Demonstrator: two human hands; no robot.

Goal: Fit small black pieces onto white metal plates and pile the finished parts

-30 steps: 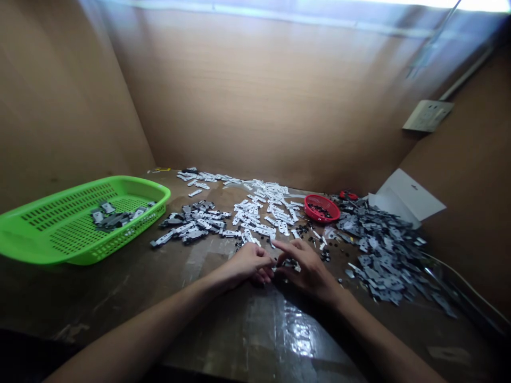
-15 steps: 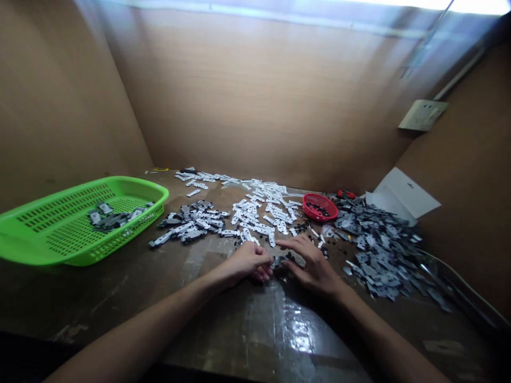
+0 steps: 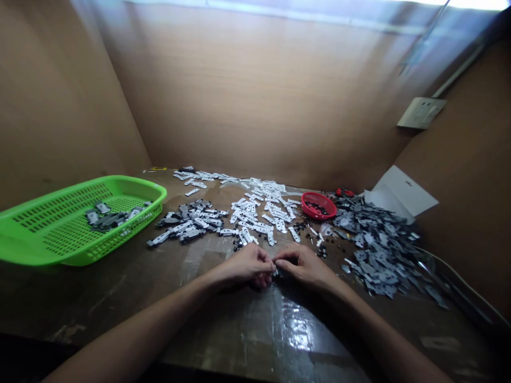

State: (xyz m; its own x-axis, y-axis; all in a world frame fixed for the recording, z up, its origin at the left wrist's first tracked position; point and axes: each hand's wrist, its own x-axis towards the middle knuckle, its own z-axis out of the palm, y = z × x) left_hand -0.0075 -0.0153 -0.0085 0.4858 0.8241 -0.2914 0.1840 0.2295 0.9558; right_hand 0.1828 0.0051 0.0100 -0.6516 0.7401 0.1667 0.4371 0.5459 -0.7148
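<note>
My left hand (image 3: 253, 266) is closed, thumb against its curled fingers, low over the table's middle. Facing it, my right hand (image 3: 303, 265) has thumb and forefinger pinched together. The fingertips of both hands meet. A small, shiny bit shows between them, mostly hidden, so its kind cannot be told. Just beyond my hands lie white, flat, elongated pieces (image 3: 261, 207) in a loose spread. Small black wheel-like parts (image 3: 320, 250) lie beyond my right hand, and a few more (image 3: 238, 244) sit behind my left.
At left stands a green plastic basket (image 3: 51, 261) holding several grey-and-white pieces (image 3: 112, 219). Similar assembled-looking pieces (image 3: 191, 221) are heaped beside it. A red basket (image 3: 319, 217) holds small black parts. Grey flat parts (image 3: 381, 255) are piled at right, before a white card (image 3: 407, 191). Wooden panels enclose the table.
My right hand has closed from spread fingers to a pinch and come in to my left hand. Dark small parts seen under it before are now hidden. My left hand has hardly moved.
</note>
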